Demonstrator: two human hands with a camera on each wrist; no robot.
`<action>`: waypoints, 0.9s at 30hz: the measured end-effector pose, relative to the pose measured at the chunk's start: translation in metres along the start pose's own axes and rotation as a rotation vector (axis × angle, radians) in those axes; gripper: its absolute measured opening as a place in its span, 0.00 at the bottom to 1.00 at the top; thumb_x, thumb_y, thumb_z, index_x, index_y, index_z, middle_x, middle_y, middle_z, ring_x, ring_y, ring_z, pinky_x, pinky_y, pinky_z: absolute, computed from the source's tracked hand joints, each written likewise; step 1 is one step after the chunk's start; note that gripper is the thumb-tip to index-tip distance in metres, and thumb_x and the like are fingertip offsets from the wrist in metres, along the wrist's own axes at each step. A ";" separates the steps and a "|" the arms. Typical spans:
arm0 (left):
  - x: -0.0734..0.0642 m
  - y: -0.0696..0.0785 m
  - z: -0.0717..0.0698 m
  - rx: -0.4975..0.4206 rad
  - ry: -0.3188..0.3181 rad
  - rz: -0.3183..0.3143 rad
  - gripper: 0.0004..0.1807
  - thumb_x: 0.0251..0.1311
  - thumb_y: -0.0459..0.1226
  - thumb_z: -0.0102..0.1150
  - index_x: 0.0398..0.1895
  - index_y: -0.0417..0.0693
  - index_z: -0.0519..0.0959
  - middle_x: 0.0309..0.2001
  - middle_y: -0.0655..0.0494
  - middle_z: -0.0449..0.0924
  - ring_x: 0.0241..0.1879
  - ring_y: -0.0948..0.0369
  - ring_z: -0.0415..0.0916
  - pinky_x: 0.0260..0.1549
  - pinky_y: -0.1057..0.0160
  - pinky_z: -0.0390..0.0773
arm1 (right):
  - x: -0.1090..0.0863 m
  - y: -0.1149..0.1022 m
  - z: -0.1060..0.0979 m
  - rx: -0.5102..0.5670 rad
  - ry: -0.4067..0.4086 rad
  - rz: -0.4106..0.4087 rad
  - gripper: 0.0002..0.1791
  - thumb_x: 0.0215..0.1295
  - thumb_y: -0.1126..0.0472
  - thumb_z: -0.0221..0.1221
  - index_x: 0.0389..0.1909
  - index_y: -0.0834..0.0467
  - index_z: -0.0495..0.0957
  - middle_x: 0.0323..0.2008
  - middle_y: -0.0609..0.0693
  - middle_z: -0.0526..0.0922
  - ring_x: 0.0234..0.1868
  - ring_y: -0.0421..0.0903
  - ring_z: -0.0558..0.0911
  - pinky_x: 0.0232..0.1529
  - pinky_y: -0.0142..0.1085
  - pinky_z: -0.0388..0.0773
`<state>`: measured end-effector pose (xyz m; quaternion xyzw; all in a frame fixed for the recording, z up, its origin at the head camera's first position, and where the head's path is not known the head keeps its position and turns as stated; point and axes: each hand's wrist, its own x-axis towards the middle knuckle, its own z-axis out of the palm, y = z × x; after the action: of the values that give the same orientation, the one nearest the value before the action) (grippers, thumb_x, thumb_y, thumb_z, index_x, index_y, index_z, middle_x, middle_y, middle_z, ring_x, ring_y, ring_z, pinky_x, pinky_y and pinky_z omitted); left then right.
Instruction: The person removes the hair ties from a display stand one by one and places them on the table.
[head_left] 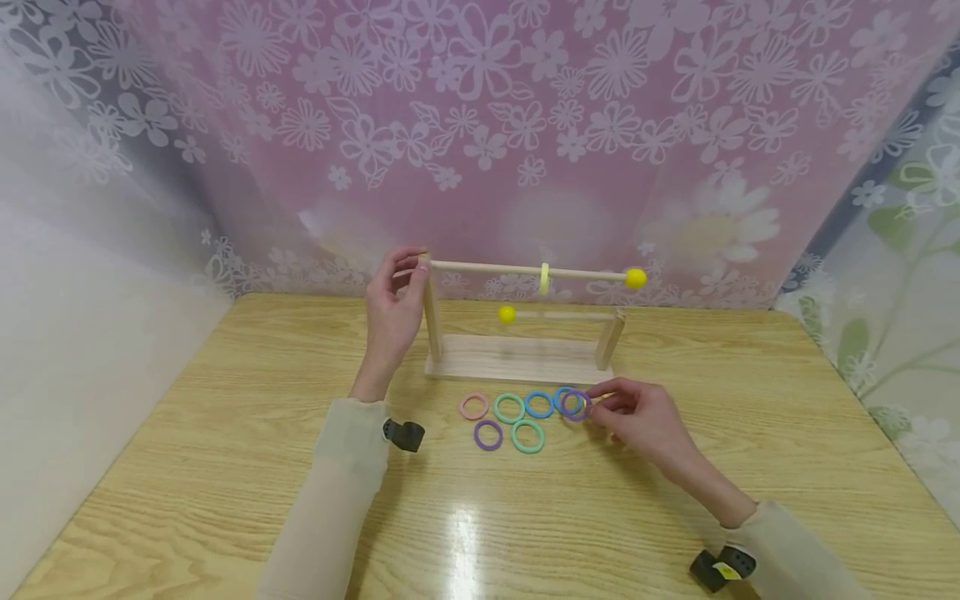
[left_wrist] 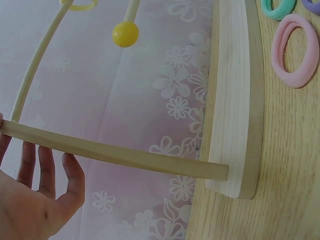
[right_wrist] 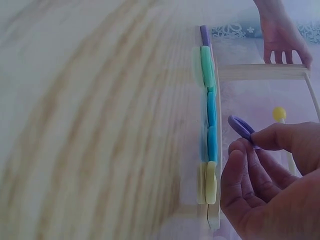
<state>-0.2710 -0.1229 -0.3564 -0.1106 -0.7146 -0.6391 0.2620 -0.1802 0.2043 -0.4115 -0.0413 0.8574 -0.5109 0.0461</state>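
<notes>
My right hand [head_left: 645,421] pinches a purple hair tie [right_wrist: 241,127] between thumb and fingertips, raised off the table in the right wrist view. My left hand [head_left: 395,304] grips the top of the left post of a wooden stand [head_left: 517,358]; its fingers [left_wrist: 46,172] bend against the post. A pale yellow hair tie [head_left: 544,278] hangs on the stand's upper rod, which ends in a yellow ball [head_left: 636,278]. In front of the base lie a pink hair tie [head_left: 474,406], green ones [head_left: 528,436], blue ones [head_left: 539,404] and another purple one [head_left: 488,435].
A lower rod with a yellow ball [head_left: 507,314] extends left from the shorter right post. Another yellow hair tie [right_wrist: 211,182] lies at the row's near end in the right wrist view. Behind the wooden table [head_left: 225,467] hangs a pink flowered curtain [head_left: 480,150].
</notes>
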 end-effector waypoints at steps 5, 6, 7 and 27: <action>0.001 0.000 0.001 -0.010 -0.001 -0.010 0.14 0.75 0.38 0.56 0.59 0.44 0.79 0.53 0.42 0.78 0.53 0.46 0.78 0.47 0.57 0.80 | 0.000 0.000 0.003 -0.017 -0.024 0.009 0.14 0.63 0.66 0.66 0.49 0.67 0.82 0.34 0.57 0.90 0.26 0.39 0.82 0.24 0.34 0.80; 0.001 0.000 0.001 -0.008 -0.001 -0.013 0.14 0.75 0.37 0.55 0.59 0.44 0.79 0.53 0.41 0.78 0.53 0.45 0.78 0.47 0.57 0.80 | 0.000 0.000 0.004 -0.019 -0.030 0.010 0.14 0.63 0.66 0.66 0.49 0.66 0.82 0.33 0.57 0.89 0.26 0.39 0.82 0.24 0.34 0.80; 0.001 0.000 0.001 -0.004 -0.001 -0.016 0.15 0.75 0.37 0.55 0.59 0.43 0.79 0.54 0.40 0.78 0.54 0.44 0.78 0.47 0.57 0.80 | -0.001 0.000 0.004 -0.023 -0.039 0.010 0.14 0.63 0.66 0.66 0.49 0.66 0.82 0.33 0.56 0.89 0.26 0.39 0.82 0.24 0.34 0.80; -0.008 0.032 0.003 -0.008 -0.001 -0.047 0.16 0.75 0.33 0.53 0.59 0.34 0.76 0.53 0.34 0.77 0.53 0.41 0.77 0.49 0.56 0.80 | -0.002 0.001 0.014 -0.135 -0.123 0.026 0.13 0.65 0.58 0.67 0.48 0.60 0.83 0.33 0.51 0.90 0.26 0.42 0.81 0.26 0.32 0.78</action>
<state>-0.2491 -0.1139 -0.3333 -0.0949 -0.7147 -0.6478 0.2463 -0.1762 0.1926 -0.4184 -0.0646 0.8859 -0.4478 0.1022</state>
